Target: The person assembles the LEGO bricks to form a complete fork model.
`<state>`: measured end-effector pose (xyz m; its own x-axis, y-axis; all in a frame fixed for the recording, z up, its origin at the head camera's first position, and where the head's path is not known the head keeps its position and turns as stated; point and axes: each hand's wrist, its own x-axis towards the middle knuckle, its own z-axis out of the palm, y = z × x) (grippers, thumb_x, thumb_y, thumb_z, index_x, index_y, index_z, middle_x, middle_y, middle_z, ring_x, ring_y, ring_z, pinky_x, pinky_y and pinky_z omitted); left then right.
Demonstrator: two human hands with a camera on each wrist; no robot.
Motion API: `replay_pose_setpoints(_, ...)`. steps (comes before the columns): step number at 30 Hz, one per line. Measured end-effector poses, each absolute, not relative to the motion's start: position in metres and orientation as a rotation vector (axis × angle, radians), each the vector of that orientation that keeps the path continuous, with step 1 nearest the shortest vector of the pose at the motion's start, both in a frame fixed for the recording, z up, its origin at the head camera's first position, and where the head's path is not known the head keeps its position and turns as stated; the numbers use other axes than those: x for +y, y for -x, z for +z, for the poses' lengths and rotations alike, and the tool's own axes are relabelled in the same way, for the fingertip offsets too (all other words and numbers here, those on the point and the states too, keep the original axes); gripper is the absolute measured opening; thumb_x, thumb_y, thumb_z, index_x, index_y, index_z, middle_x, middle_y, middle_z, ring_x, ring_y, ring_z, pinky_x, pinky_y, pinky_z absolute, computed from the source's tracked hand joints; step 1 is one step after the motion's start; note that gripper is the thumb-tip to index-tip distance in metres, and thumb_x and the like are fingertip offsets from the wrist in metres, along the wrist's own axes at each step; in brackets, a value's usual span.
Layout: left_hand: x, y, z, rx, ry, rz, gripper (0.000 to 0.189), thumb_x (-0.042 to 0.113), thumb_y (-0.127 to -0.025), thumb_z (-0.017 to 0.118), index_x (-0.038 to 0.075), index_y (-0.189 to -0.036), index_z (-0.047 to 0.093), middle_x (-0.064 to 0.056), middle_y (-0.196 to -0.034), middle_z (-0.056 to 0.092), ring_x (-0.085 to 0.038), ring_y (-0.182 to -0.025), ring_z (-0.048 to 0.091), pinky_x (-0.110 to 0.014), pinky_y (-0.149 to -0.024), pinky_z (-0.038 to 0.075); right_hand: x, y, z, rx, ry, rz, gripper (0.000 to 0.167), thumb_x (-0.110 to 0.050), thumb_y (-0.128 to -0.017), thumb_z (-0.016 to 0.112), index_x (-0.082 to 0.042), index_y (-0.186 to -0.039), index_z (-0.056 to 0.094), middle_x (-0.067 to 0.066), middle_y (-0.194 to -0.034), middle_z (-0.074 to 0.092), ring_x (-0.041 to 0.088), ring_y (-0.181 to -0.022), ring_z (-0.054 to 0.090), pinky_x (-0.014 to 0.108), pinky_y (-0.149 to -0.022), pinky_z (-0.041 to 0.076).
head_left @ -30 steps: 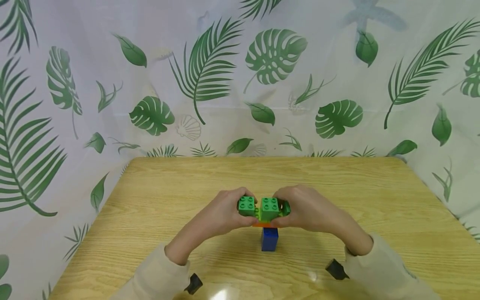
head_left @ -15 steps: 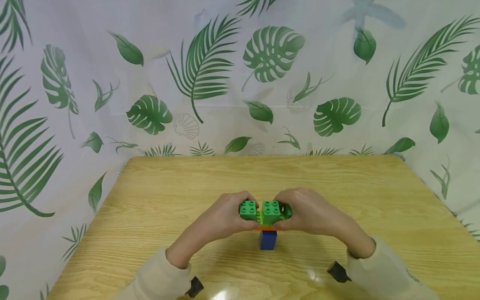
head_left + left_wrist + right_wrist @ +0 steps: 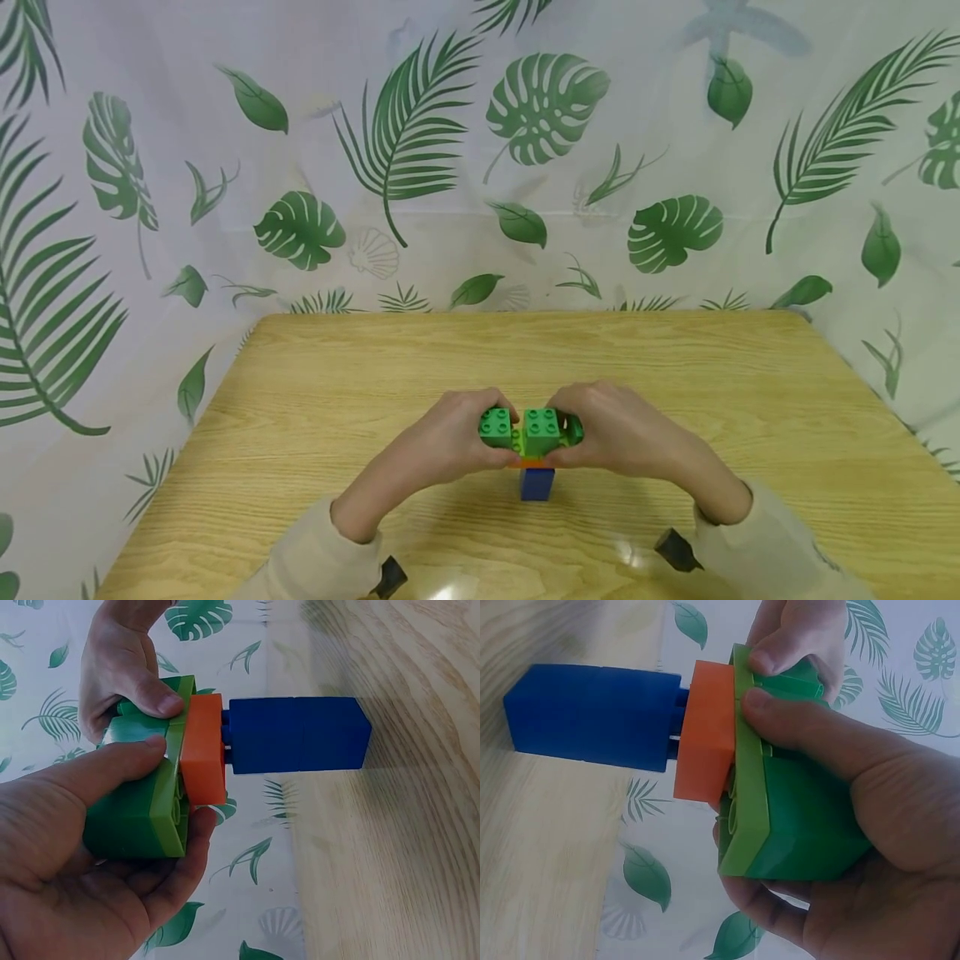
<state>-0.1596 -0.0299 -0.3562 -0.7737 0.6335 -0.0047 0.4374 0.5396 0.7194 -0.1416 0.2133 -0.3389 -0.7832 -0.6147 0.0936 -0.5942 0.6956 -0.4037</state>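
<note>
A cluster of green bricks (image 3: 542, 429) sits on a lime plate (image 3: 174, 795) over an orange brick (image 3: 528, 462). It stands atop a blue stack (image 3: 537, 483) on the wooden table (image 3: 315, 392). My left hand (image 3: 457, 437) grips the cluster's left side and my right hand (image 3: 611, 433) grips its right side. In the left wrist view the thumb (image 3: 112, 769) lies across the green brick (image 3: 124, 817). In the right wrist view a small gap with studs shows between the orange brick (image 3: 705, 742) and the blue stack (image 3: 592, 716).
A leaf-patterned curtain (image 3: 547, 117) hangs behind and beside the table. Bare wood surrounds the stack on all sides. Black wrist-camera mounts (image 3: 675, 548) show by my sleeves near the front edge.
Both hands have come down slightly with the green and orange cluster, and less of the blue stack shows beneath it.
</note>
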Motion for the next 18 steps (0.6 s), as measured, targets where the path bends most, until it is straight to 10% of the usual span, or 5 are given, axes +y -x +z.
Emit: replay_pose_setpoints(18,-0.0228,0.1578,-0.3526,2.573,-0.92,0.989,0.033,0.019,-0.081,0.091,0.007,-0.107,0.074,-0.002,-0.101,0.071,-0.009,-0.084,0.061,-0.024,-0.073,0.053,0.212,0.138,-0.3408,2.88,0.997,-0.638,0.028,-0.025,-0.081,0.091,-0.013,-0.095,0.07,-0.013,-0.083,0.06,0.001,-0.068,0.049,0.023,-0.06,0.045)
